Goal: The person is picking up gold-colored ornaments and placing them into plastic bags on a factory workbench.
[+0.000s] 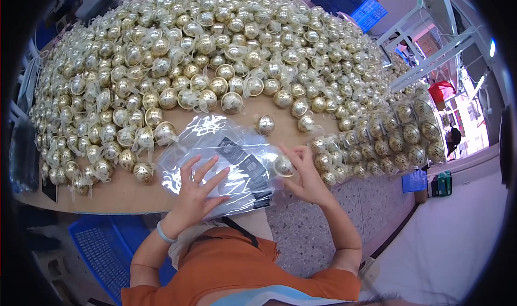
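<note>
My left hand (pixel 197 194) lies with its fingers spread on a stack of clear plastic bags (pixel 188 139) at the table's front edge. Dark printed labels (pixel 245 163) show on the bags. At the stack's right side, my right hand (pixel 311 179) has its thumb and forefinger curved round a gold ball ornament (pixel 284 166). Part of that ball appears behind or against clear plastic; exactly how they touch is hard to make out. A single gold ball (pixel 265 125) sits on the bare board just beyond the bags.
A big heap of gold balls with pale ribbons (pixel 215 42) covers the table (pixel 107 202). Packed rows of balls (pixel 388 139) extend to the right. Below the table's left edge stands a blue crate (pixel 99 247). White metal frames (pixel 431 61) rise at the right.
</note>
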Tool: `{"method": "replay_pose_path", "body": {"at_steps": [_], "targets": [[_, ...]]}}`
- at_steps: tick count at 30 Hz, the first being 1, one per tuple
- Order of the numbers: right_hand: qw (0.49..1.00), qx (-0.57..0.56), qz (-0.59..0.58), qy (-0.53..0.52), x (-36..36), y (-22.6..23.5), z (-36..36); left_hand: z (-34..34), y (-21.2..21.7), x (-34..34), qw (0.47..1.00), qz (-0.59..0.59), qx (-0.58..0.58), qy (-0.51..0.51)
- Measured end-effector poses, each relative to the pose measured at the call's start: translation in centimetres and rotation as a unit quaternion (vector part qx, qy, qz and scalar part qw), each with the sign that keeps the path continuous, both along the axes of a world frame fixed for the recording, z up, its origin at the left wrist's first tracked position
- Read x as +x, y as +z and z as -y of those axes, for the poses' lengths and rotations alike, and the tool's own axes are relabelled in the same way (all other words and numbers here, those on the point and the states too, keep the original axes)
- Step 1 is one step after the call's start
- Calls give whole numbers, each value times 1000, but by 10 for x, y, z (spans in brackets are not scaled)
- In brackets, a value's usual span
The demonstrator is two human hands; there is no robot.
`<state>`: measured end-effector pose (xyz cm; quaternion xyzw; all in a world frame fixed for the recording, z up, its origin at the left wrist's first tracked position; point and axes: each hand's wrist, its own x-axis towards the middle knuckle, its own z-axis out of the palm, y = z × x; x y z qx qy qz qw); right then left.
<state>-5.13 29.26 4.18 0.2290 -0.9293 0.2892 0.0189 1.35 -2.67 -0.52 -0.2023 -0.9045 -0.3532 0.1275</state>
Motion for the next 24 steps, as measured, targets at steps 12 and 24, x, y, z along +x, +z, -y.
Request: {"method": "replay_pose_path", "body": {"at_steps": [12, 24], "targets": [[927, -103, 331, 139, -14, 10, 10, 9, -7, 0, 994, 30, 95, -49], [928, -271, 246, 75, -20, -73, 131, 5, -12, 5, 999, 23, 14, -35]]}}
